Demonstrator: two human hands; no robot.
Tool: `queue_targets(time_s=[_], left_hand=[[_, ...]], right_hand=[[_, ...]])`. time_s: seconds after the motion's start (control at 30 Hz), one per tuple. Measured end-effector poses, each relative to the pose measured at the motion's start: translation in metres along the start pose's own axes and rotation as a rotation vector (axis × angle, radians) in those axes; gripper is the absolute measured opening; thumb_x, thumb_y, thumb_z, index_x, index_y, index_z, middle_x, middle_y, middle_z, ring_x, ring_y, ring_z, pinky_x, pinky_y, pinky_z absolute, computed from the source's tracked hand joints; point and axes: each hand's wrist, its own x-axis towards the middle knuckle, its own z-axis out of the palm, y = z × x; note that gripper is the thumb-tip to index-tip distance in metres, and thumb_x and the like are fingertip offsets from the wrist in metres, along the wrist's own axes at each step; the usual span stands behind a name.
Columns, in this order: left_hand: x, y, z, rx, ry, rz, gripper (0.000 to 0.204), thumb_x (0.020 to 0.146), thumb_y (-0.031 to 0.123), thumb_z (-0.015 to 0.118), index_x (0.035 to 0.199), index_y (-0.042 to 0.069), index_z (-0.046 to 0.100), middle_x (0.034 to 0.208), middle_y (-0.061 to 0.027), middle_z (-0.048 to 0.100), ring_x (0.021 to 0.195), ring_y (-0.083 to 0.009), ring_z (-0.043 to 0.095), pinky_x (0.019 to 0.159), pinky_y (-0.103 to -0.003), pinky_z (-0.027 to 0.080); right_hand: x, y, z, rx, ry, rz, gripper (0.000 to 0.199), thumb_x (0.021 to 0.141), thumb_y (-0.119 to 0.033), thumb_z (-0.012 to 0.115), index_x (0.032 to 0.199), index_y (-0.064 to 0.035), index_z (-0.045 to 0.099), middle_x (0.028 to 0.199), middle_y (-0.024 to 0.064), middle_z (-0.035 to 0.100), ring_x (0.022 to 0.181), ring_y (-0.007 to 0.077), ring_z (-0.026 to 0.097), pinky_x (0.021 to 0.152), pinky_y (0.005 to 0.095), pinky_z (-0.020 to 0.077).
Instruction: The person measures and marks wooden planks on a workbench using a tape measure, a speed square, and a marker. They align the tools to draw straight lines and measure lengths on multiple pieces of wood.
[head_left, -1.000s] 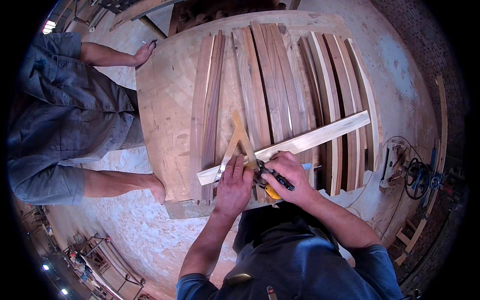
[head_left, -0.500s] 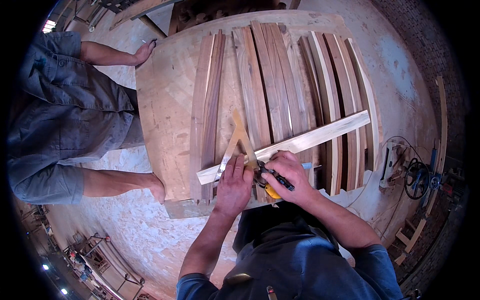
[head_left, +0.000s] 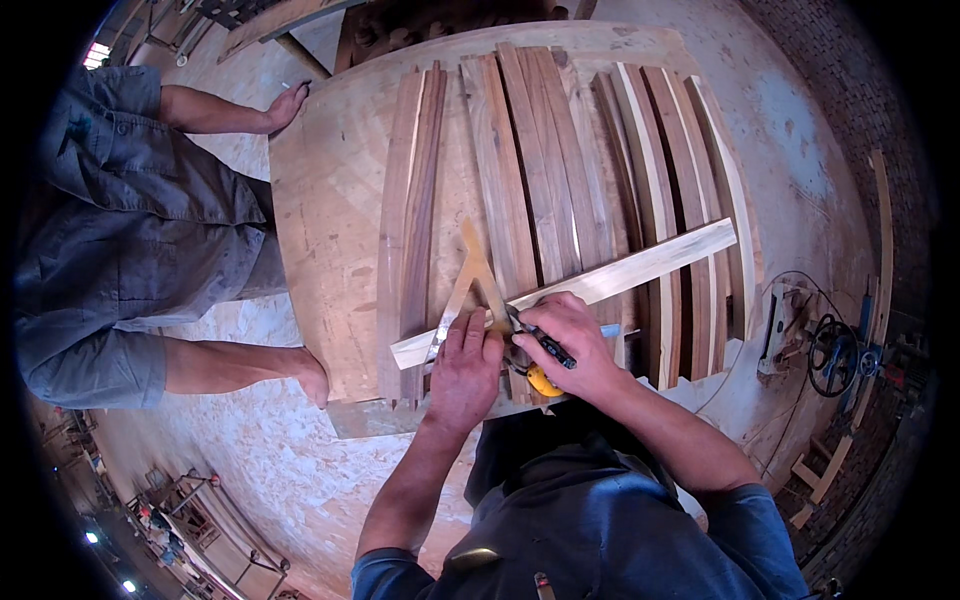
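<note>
Head | left hand (head_left: 465, 368) over pale board (head_left: 625, 272) and square (head_left: 477, 266), grip unclear | right hand (head_left: 578, 338) pinching black tool (head_left: 557, 350)

A pale, straight board (head_left: 630, 272) slants from eight to two o'clock; a tan A-shaped tool (head_left: 461, 295) crosses it, apex toward twelve; a black pen-like tool (head_left: 556, 350) points toward ten.

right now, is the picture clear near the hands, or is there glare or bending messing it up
Head view: left hand and right hand read fairly clearly, though the tip of the black tool is hard to make out; head view: the table has edges bowed by the lens; head view: lamps glare at lower left, corners black.
</note>
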Motion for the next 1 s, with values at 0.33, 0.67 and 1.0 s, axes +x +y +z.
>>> queue_targets(time_s=[0.33, 0.67, 1.0], left_hand=[[-0.002, 0.003, 0.007, 0.002, -0.019, -0.042, 0.026, 0.085, 0.013, 0.062, 0.109, 0.003, 0.062, 0.133, -0.0194, 0.054, 0.122, -0.0386, 0.053, 0.100, -0.048, 0.049], [0.078, 0.106, 0.016, -0.111, 0.031, 0.071, 0.028, 0.080, 0.007, 0.067, 0.106, -0.002, 0.062, 0.132, -0.0225, 0.052, 0.121, -0.0419, 0.051, 0.104, -0.051, 0.045], [0.111, 0.132, 0.036, 0.026, -0.003, 0.085, 0.023, 0.092, 0.019, 0.061, 0.104, -0.001, 0.060, 0.137, -0.0230, 0.051, 0.126, -0.0384, 0.050, 0.104, -0.047, 0.046]], right_hand=[[-0.036, -0.014, -0.046, 0.067, -0.038, 0.136, 0.021, 0.083, -0.013, 0.076, 0.098, -0.0013, 0.069, 0.085, 0.0142, 0.067, 0.085, 0.0325, 0.061, 0.081, 0.0432, 0.0464], [-0.056, 0.009, -0.148, -0.017, 0.274, 0.284, 0.020, 0.084, -0.006, 0.072, 0.101, 0.0015, 0.067, 0.091, 0.0152, 0.065, 0.092, 0.0310, 0.061, 0.083, 0.0398, 0.0491], [-0.073, 0.032, -0.177, 0.011, 0.305, 0.373, 0.016, 0.083, -0.006, 0.071, 0.094, 0.0019, 0.064, 0.090, 0.0152, 0.064, 0.091, 0.0316, 0.060, 0.081, 0.0390, 0.0487]])
